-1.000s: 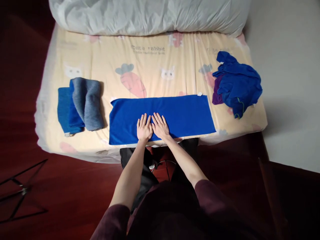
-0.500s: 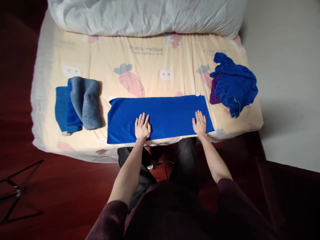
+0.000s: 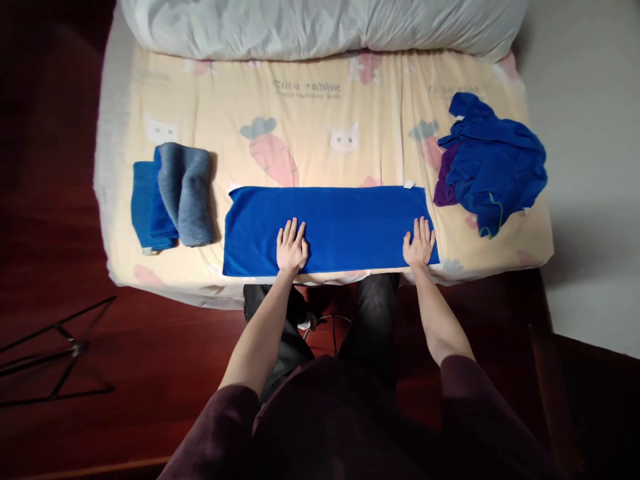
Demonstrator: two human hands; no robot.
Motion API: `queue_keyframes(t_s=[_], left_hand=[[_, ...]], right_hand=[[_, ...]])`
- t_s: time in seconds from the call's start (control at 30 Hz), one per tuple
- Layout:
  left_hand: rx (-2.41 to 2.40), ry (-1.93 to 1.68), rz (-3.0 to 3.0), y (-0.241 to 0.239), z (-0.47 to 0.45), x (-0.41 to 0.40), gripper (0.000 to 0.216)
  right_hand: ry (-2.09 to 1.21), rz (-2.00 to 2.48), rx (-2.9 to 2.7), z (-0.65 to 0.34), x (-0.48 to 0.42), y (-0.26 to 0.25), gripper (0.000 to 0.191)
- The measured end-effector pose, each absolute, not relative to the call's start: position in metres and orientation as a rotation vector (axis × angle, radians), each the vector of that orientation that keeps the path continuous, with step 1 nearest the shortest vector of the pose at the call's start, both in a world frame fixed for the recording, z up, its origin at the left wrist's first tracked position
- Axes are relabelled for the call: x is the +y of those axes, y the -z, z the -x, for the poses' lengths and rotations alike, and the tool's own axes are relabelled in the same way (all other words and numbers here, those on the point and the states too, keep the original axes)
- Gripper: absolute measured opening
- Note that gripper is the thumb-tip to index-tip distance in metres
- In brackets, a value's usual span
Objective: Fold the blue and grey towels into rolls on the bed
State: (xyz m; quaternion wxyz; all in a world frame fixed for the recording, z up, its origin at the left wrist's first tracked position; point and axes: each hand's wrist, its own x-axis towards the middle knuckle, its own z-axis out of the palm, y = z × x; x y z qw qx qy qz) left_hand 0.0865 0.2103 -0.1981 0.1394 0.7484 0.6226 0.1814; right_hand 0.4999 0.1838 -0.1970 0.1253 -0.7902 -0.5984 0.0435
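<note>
A blue towel (image 3: 350, 227) lies spread in a long rectangle along the bed's near edge, its far left corner slightly turned over and a white tag at its far right. My left hand (image 3: 292, 248) rests flat on it, left of the middle, fingers stretched out. Near the towel's right end, my right hand (image 3: 420, 243) also lies flat, palm down. Left of the towel are folded cloths: a grey-blue one (image 3: 195, 200) beside a teal-blue one (image 3: 144, 207). A crumpled pile of blue cloth (image 3: 500, 160) sits to the right, with a purple cloth (image 3: 447, 180) partly under it.
The bed (image 3: 195, 97) has a yellow sheet printed with carrots and rabbits. A bulky white quilt (image 3: 320, 27) lies along its far side. A pale wall (image 3: 590, 167) borders the right. Black stand legs (image 3: 65, 350) are on the red floor (image 3: 165, 353) at left.
The camera view has shifted, so the bed and cloths appear farther right and slightly higher. My right hand has slid a little toward the towel's right end; the left stays flat.
</note>
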Motion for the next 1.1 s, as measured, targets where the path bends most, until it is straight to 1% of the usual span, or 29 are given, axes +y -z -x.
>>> queue_keyframes(t_s=[0.23, 0.5, 0.6, 0.83, 0.9, 0.97, 1.1], left_hand=[[1.804, -0.484, -2.202, 0.197, -0.074, 0.209, 0.060], [2.123, -0.469, -2.056, 0.197, 0.032, 0.194, 0.063], [2.112, -0.436, -2.060, 0.196, 0.067, 0.188, 0.066], [2.045, -0.388, -2.097, 0.198, 0.085, 0.186, 0.066], [2.030, -0.412, -2.104, 0.194, 0.084, 0.195, 0.063], [2.047, -0.515, -2.083, 0.189, 0.084, 0.213, 0.061], [2.109, -0.746, -1.924, 0.181, 0.083, 0.277, 0.062]], right_hand=[[-0.031, 2.337, -1.768, -0.505, 0.186, 0.209, 0.066], [-0.015, 2.319, -1.758, -0.506, 0.187, 0.212, 0.065], [-0.009, 2.309, -1.758, -0.506, 0.187, 0.212, 0.064], [0.010, 2.288, -1.745, -0.507, 0.187, 0.215, 0.064], [0.012, 2.286, -1.751, -0.508, 0.187, 0.216, 0.064], [0.022, 2.285, -1.754, -0.508, 0.187, 0.217, 0.064], [0.055, 2.260, -1.748, -0.508, 0.186, 0.217, 0.064]])
